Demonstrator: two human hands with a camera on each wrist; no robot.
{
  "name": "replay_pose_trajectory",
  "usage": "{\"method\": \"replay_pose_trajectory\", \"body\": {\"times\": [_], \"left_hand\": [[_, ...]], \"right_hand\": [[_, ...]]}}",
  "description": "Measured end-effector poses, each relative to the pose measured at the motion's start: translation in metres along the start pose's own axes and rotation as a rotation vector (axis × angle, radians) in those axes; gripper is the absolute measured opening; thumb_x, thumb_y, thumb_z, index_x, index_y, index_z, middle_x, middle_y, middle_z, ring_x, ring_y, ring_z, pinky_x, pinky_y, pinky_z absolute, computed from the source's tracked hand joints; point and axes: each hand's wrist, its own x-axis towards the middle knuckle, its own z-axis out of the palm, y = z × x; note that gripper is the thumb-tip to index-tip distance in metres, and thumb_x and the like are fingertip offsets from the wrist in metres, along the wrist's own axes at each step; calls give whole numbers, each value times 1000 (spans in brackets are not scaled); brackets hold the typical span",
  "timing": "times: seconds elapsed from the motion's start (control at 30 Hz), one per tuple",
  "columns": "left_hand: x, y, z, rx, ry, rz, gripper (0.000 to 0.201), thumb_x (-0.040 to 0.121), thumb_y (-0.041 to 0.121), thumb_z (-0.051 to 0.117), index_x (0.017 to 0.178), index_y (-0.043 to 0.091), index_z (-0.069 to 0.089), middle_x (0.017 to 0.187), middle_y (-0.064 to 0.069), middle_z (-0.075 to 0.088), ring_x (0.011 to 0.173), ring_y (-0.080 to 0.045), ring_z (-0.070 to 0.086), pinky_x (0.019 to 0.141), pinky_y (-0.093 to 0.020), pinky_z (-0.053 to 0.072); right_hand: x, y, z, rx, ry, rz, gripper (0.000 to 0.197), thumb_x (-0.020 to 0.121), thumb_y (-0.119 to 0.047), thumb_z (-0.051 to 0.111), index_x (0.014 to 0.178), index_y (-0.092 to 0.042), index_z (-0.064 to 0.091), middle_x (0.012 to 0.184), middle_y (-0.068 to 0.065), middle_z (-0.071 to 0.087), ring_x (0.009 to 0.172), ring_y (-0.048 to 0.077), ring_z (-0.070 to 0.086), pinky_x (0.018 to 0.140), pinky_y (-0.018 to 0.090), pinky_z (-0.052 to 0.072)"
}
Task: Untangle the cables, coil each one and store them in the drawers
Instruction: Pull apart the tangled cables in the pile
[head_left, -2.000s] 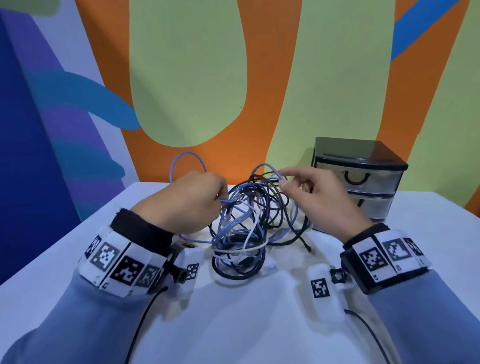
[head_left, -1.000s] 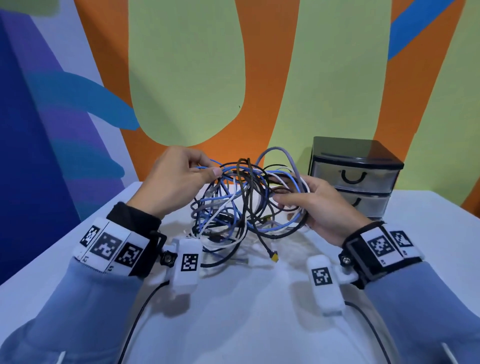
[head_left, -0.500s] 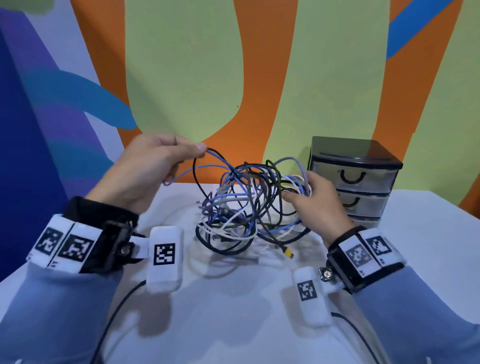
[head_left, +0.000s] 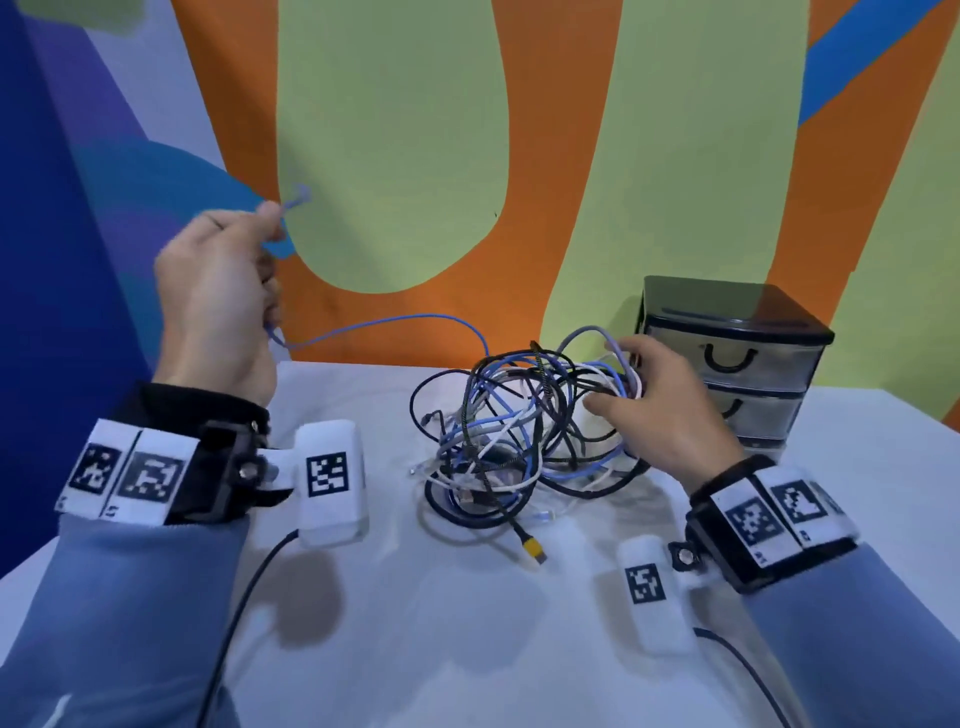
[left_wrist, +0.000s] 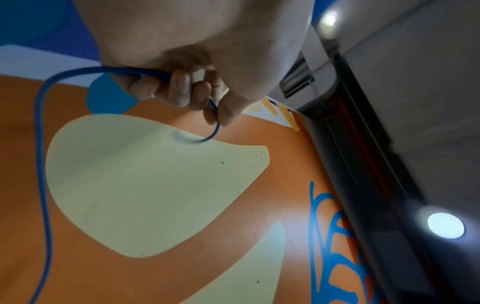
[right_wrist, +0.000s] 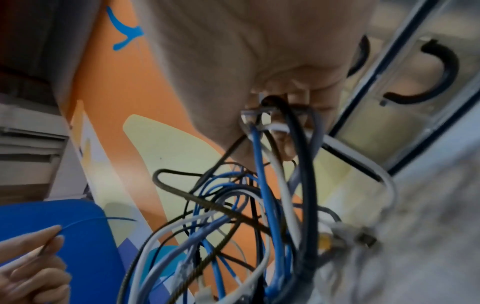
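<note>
Blue cable pinched in left fingers, raised off tangle.

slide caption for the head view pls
Left hand draws a blue cable from the tangle held by the right hand.

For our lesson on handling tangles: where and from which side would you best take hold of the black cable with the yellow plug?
Pinch the yellow plug itself, coming from the near side of the table. It lies free on the surface, sticking out of the cable tangle toward the person, with nothing over it. The plug looks like a rigid end, probably easier to grip and to feed back through the loops than the cord.
</note>
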Motion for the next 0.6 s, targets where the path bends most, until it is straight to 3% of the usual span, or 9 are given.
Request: {"method": "replay_pose_trajectory", "body": {"times": [0.1, 0.17, 0.23, 0.33, 0.4, 0.47, 0.5, 0.6], "left_hand": [[1, -2, 1, 324, 35, 94, 17, 83, 28, 69, 73, 14, 68, 55, 11, 49, 57, -10, 40, 58, -27, 32], [1, -7, -3, 570, 8, 128, 28, 81, 32, 66, 75, 5, 68, 65, -1, 54, 63, -18, 44, 59, -30, 37], [3, -11, -13, 803, -20, 99, 33, 79, 38, 65, 72, 6, 66, 67, -10, 57, 69, -29, 47, 64, -35, 42], [7, -13, -27, 1106, -151, -52, 31, 83, 32, 68, 65, 8, 58, 62, -9, 50, 66, -32, 45, 64, -35, 40], [9, -16, -29, 1208, -241, -113, 28, 83, 27, 68, 64, 12, 54, 62, -9, 46, 64, -30, 42, 64, -34, 38], [10, -21, -28, 1277, -317, -132, 22, 84, 22, 67, 68, 12, 56, 66, -14, 48, 65, -28, 42, 64, -34, 37], [10, -23, -27, 1302, -358, -141, 19, 85, 21, 66, 71, 10, 60, 69, -15, 53, 65, -28, 44, 63, -33, 37], [7, -28, -21, 1333, -492, -178, 15, 89, 21, 64, 83, 8, 68, 83, -4, 67, 74, -26, 56, 67, -32, 44]], "right_hand": [[0, -4, -5, 11, -59, -38, 39, 90, -1, 64, 121, -24, 68, 98, 2, 72, 88, 29, 68, 81, 47, 56], [-2, -9, -7, 84, -73, -26, 39, 92, 7, 55, 108, -26, 70, 98, 5, 72, 83, 29, 62, 73, 45, 52], [-4, -12, -10, 149, -18, -45, 46, 90, 14, 47, 104, -25, 67, 101, 6, 69, 84, 31, 63, 71, 44, 55], [-7, -19, -15, 93, 80, -149, 48, 91, 9, 52, 114, -31, 62, 101, -2, 62, 82, 26, 59, 66, 37, 53], [-10, -25, -18, 23, 112, -210, 54, 90, 0, 60, 128, -38, 57, 114, -1, 58, 100, 18, 59, 83, 34, 51], [-12, -34, -21, -80, 149, -271, 62, 89, -7, 63, 141, -41, 51, 130, -3, 49, 127, 15, 50, 103, 35, 42], [-13, -41, -22, -121, 169, -308, 62, 90, -11, 62, 144, -40, 49, 135, -4, 47, 134, 15, 45, 106, 34, 38], [-18, -69, -14, -171, 101, -459, 49, 96, -23, 61, 144, -32, 55, 141, -11, 51, 138, 9, 41, 114, 28, 32]]}}
